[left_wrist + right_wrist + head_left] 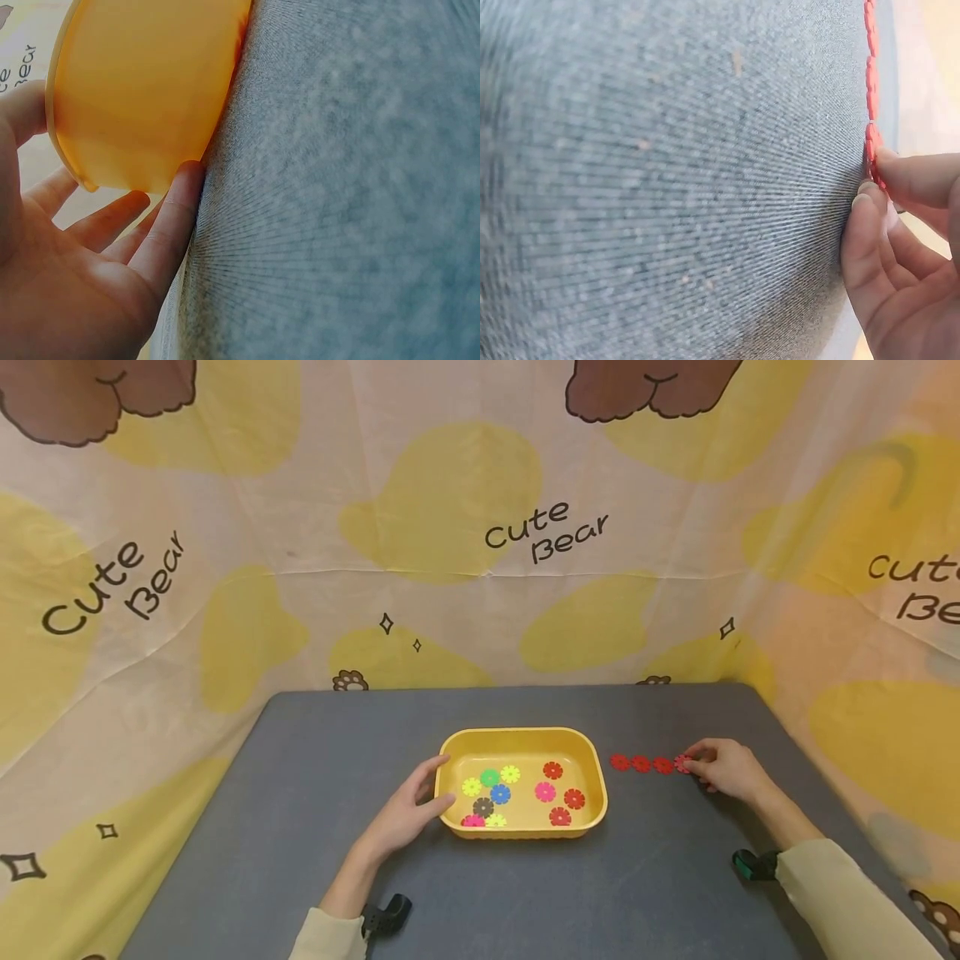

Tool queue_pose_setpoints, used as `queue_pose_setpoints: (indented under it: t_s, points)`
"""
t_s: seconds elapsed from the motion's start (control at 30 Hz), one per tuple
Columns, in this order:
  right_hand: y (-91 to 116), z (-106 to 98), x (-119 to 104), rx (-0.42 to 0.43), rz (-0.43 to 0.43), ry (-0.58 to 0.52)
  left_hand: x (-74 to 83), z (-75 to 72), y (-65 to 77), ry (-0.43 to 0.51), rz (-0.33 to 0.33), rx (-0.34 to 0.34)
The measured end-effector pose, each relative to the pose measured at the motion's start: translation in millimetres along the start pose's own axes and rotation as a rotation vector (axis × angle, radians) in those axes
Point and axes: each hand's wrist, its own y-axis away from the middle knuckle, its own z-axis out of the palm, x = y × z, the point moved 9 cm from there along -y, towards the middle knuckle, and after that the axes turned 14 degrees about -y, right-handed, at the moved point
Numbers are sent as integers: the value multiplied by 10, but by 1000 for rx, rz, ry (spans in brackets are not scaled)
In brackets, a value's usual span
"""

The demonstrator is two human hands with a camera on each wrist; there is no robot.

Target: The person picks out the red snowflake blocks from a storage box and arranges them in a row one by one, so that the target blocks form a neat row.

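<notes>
At the right end of a row of flower-shaped red plastic discs (641, 764), my right hand (723, 770) pinches a pinkish-red disc (682, 764) between thumb and fingers, low at the tabletop. In the right wrist view the fingertips (864, 201) meet at the end of the red row (871, 86). My left hand (402, 806) rests against the left end of a yellow plastic tub (525, 832). Its fingers are fairly straight along the tub's outer wall (142, 97) in the left wrist view, and the thumb is at the rim.
Inside the tub lie loose flower discs: yellow-green (510, 774), green (490, 777), blue (500, 793), dark grey (483, 807), pink (545, 792) and red (574, 798). The grey table (315, 760) stands against a printed cloth (450, 502) at the back and sides.
</notes>
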Motion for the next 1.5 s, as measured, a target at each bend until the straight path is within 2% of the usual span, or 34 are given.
queue_pose_setpoints:
  t_s: [0.2, 0.33, 0.47, 0.63, 0.83, 1.1, 1.5]
  points:
    - [33, -25, 4, 22, 5, -5, -3, 17, -6, 0, -2, -4]
    - [59, -87, -74, 53, -20, -32, -6, 22, -13, 2, 4, -8]
    - [90, -157, -229, 73, -48, -73, -14, 12, -18, 3, 10, -8]
    - [143, -164, -524, 68, -91, -97, -10, -8, -22, 14, 19, -12]
    - [200, -7, -846, 31, -136, -75, -5, -9, -23, 11, 25, -16]
    - [193, 269, -1148, 17, -204, -62, -7, 0, -11, 5, 17, -16]
    - [105, 632, -1414, -32, -233, -87, 19, -6, -1, 10, 23, -11]
